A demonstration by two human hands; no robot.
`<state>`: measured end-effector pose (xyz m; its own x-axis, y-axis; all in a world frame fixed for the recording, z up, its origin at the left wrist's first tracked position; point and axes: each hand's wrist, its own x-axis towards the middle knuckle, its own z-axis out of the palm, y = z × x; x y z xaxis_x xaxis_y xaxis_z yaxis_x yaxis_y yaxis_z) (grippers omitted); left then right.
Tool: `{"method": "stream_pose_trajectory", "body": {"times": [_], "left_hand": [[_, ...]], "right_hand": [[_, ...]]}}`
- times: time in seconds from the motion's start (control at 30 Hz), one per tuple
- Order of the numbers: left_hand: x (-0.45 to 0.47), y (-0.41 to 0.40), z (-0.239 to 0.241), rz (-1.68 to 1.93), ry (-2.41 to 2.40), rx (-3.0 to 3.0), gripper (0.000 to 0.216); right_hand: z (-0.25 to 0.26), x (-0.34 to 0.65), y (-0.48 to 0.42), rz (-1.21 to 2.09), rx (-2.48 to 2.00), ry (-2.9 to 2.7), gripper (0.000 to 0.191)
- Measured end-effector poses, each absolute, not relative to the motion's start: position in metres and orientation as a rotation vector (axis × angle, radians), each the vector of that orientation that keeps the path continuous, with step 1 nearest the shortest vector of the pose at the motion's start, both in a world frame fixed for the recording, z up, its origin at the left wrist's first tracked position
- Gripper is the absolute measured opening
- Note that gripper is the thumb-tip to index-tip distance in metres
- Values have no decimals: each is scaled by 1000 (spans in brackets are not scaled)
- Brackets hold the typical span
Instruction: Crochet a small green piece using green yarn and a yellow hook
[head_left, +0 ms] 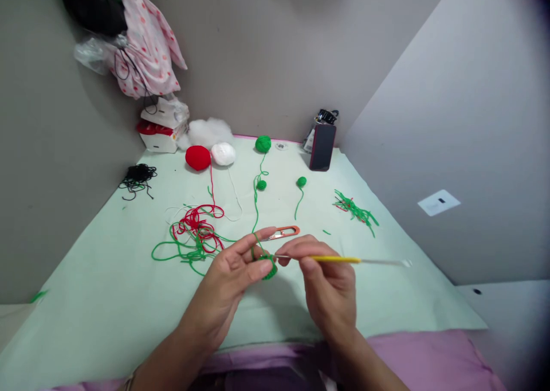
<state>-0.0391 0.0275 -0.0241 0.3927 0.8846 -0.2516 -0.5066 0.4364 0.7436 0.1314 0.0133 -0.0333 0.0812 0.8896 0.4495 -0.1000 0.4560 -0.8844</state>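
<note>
My left hand [235, 273] pinches a small green crochet piece [269, 268] between thumb and fingers, with green yarn looped over the forefinger. My right hand [329, 279] grips a crochet hook [344, 259] with a yellow handle, its metal tip touching the green piece. The green strand runs up the pale green table cover [107, 276] to a green yarn ball [263, 144] at the back.
Orange-handled snips [284, 232] lie just beyond my hands. A tangle of red and green yarn [195, 233] lies to the left. Red [198, 157] and white [223, 153] yarn balls, two small green crochet balls [301, 181], yarn scraps [356, 209], a phone [322, 146] and a box [161, 133] lie farther back.
</note>
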Motion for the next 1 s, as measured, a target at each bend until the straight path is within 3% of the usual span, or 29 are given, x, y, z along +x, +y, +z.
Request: {"method": "stream_pose_trajectory", "body": {"times": [0.2,0.3,0.47,0.57,0.8,1.0], "left_hand": [[-41,29,-30,878,533,529,39],[-39,26,-32,930,635,592,38],[-36,24,-31,1051,782,818,30],[-35,24,-32,1044,810,813,26],[-33,25,-26,1028,744,519,52],[-34,27,-22,1107,777,536,53]], "right_hand": [[-31,138,23,1310,-813,-877,21],[-33,134,21,1331,-809,-904,22],[-36,125,14,859,-870,-1252,14],[-35,125,11,772,-883,-1303,18],[-37,131,5,97,-906,-1774,36],[-33,131,10,604,-931,-1357,25]]}}
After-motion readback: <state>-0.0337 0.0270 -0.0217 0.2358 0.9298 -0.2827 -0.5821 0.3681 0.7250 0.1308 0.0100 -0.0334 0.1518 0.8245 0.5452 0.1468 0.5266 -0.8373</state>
